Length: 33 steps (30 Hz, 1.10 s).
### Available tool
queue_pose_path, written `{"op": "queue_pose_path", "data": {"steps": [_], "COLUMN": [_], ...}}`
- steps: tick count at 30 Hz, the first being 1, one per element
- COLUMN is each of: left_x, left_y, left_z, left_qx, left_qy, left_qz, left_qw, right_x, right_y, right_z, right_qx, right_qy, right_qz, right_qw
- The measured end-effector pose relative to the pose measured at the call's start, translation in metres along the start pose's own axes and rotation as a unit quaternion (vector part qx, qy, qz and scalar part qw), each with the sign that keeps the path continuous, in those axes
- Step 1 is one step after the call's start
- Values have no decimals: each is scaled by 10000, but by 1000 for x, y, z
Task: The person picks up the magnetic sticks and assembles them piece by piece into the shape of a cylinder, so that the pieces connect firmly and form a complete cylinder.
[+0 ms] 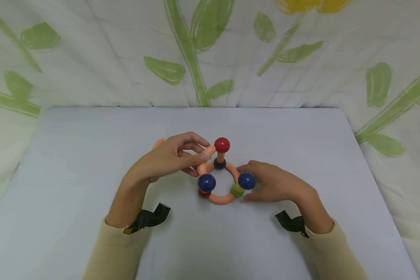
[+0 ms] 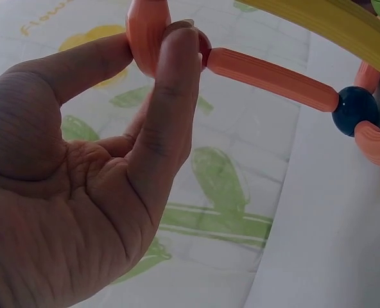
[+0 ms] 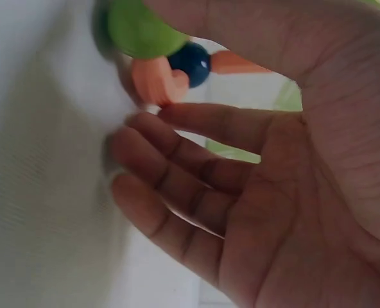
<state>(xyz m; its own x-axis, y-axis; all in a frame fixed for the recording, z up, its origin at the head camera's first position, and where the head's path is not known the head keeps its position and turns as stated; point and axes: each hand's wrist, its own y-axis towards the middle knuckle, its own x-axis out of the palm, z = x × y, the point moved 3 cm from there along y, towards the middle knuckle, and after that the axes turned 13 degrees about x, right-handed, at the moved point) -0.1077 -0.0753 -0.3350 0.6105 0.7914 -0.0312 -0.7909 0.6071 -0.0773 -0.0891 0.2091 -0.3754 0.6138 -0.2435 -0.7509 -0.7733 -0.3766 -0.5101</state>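
Note:
A ring of curved orange rods (image 1: 222,199) joined by balls lies on the table. Its joints are a dark blue ball (image 1: 219,163), a green ball (image 1: 237,190) and a red ball (image 1: 203,193). Upright rods rise from them, topped by a red ball (image 1: 222,144) and two blue balls (image 1: 207,182). My left hand (image 1: 173,157) pinches a curved orange rod (image 2: 146,38) between thumb and fingers, up against the top red ball. On the other side, my right hand (image 1: 274,181) lies loosely around the green joint, its index fingertip at a curved rod (image 3: 156,80).
Part of another orange rod (image 1: 158,143) shows behind my left hand. A yellow rod (image 2: 344,29) crosses close to the left wrist camera. The white table (image 1: 301,132) meets a leaf-patterned cloth (image 1: 119,77) at its far edge.

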Motion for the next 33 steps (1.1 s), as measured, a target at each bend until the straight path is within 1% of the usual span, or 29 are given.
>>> {"op": "queue_pose_path", "data": {"steps": [6,14,19,21,25,29,33], "left_x": [-1,1,-2,-3,-2,3,6], "left_y": [-2,-2,-6,-10,-16,-17,-15], "left_z": [1,2,1,-1,-7,-10,-11], "left_qx": [28,140,42,-48,-168,-99,-68], "left_qy": [2,-48,-53,-22,-36,-186,-273], "left_qz": [16,39,267,380,490,556,696], "left_qw": [10000,9999,9996,9993,9987,9982,9972], "right_x": [7,7,6,5,5,4,4], "right_y": [5,10,12,13,16,16,15], "right_z": [-5,-3,-2,-2,-1,1,4], "right_qx": [75,-132,-189,-199,-291,-340,-324], "right_qy": [-34,-21,175,249,263,283,371], "right_qz": [272,453,545,567,660,784,751], "right_qw": [9996,9989,9982,9979,9971,9959,9960]}}
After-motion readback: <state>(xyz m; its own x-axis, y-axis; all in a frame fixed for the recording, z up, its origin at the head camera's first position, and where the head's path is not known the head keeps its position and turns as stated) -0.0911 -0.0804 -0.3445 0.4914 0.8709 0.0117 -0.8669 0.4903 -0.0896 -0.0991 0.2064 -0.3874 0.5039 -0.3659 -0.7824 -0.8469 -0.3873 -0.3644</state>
